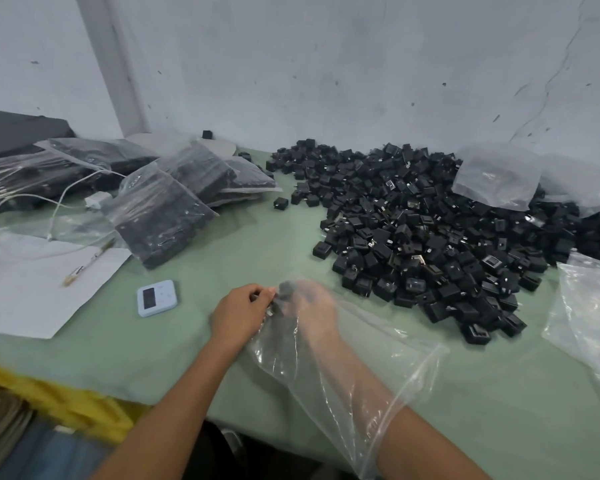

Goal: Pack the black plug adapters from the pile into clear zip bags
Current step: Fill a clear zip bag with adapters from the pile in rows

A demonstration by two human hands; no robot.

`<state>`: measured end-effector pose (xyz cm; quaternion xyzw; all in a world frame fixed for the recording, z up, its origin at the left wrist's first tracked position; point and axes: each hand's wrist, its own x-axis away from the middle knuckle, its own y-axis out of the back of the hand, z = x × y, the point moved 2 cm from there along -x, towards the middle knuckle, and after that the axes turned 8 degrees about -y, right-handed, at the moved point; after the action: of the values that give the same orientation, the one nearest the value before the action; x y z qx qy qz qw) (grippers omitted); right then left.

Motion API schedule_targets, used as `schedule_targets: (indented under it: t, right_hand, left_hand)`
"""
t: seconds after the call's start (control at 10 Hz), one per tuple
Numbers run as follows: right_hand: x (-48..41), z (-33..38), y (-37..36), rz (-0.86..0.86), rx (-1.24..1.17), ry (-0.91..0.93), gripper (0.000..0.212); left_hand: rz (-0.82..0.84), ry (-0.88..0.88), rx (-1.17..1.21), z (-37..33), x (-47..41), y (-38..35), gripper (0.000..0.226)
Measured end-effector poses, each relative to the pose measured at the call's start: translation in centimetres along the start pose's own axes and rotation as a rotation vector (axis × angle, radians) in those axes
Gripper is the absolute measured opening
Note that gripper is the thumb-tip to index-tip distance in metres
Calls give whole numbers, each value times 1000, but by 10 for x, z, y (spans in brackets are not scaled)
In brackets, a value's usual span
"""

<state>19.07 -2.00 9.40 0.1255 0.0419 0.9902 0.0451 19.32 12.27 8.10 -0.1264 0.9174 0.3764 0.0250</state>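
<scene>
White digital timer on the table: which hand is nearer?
Left. The left hand is right of the white digital timer; the right hand, inside the clear plastic bag, is farther right.

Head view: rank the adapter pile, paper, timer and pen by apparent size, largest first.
1. adapter pile
2. paper
3. timer and pen: too close to rank; the pen is longer, the timer broader.
</scene>
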Motion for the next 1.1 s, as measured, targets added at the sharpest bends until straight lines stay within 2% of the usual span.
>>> schedule_targets:
  t: [0.1, 0.2, 0.3, 0.4, 0.5, 0.7, 0.8, 0.9, 1.0, 1.1]
  right_hand:
    - [-2, -2, 0, 56, 97, 79, 25]
    - [-7, -2, 4, 55, 352, 93, 25]
    - [-7, -3, 4, 39, 434, 161, 27]
    - [-2, -5, -1, 39, 327, 172, 23]
    - [-6, -6, -3, 35, 417, 178, 20]
    - [-19, -4, -12, 41, 600, 111, 14]
    - [-11, -8, -5, -2, 674, 236, 15]
    - [-10, -10, -2, -21, 668, 275, 12]
    - [-9, -11, -2, -13, 643, 268, 12]
    - [-9, -12, -3, -12, 618, 215, 14]
  left_hand:
    - [4, 0, -9, 0, 0, 0, 30]
    - [11, -10, -31, -1, -1, 1, 29]
    - [48, -50, -55, -1, -2, 2, 27]
    - [84, -133, -165, -4, -5, 3, 27]
    - [136, -121, -198, -7, -12, 5, 28]
    - [133, 48, -13, -11, -24, 7, 45]
    - [132, 95, 88, -7, -27, 8, 40]
    - [153, 163, 226, -3, -30, 13, 31]
    - [209, 202, 276, -4, -31, 16, 23]
    - [191, 239, 314, -5, -31, 16, 21]
